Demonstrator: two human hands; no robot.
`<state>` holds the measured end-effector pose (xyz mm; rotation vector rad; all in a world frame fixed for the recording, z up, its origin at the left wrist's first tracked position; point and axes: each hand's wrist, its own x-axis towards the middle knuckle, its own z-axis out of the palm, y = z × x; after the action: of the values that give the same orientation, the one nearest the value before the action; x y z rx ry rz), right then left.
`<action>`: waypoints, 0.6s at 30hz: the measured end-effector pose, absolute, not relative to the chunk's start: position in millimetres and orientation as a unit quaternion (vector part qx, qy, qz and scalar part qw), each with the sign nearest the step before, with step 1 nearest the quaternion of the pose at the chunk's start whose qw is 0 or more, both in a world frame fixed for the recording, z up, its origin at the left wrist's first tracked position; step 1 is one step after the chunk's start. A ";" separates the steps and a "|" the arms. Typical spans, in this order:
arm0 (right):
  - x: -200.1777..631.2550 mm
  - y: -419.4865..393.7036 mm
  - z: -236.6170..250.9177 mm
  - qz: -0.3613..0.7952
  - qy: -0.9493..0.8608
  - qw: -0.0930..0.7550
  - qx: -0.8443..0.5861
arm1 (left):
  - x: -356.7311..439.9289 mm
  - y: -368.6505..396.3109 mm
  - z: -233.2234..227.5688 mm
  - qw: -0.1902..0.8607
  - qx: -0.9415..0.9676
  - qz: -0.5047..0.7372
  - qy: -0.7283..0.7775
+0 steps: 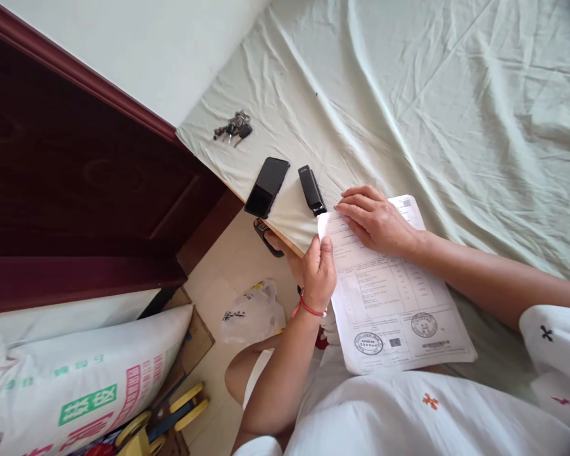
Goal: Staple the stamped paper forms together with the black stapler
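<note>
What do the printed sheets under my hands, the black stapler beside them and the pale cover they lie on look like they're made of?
The printed white sheets look like thin matte paper: flat, with ink stamps, one corner lifted by the left hand. The black stapler seems glossy plastic, perhaps over metal; it shows highlights. The pale green cover looks like woven cloth, creased all over. The right hand presses the sheets flat.

The printing on the paper sheet (pixel 389 297) and sack (pixel 85 386) is too small to read.

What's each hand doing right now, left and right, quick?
Left hand: closed, fingers pinching the top corner of the paper document.
Right hand: open, lying flat on the document, pressing it onto the bed sheet.
</note>
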<state>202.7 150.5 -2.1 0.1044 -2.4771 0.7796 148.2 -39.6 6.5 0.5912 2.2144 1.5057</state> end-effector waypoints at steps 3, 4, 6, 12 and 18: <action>202.9 149.5 -2.9 0.297 -0.912 0.279 0.040 | 150.4 -37.0 9.8 0.196 0.229 0.531 0.792; 203.0 148.8 -3.0 0.300 -0.911 0.282 0.041 | 151.3 -36.1 9.5 0.197 0.231 0.535 0.789; 203.5 147.1 -3.3 0.303 -0.908 0.286 0.051 | 153.0 -34.7 7.0 0.204 0.223 0.554 0.776; 205.0 144.9 -3.9 0.324 -0.883 0.324 0.103 | 154.2 -30.6 -0.4 0.281 0.144 0.664 0.677; 204.6 144.2 -4.7 0.321 -0.871 0.342 0.146 | 154.4 -29.5 -1.2 0.341 0.112 0.642 0.678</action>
<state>204.6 144.2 -4.7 0.3803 -2.2655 0.8352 154.4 -29.5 -1.2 0.2906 1.7633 1.6704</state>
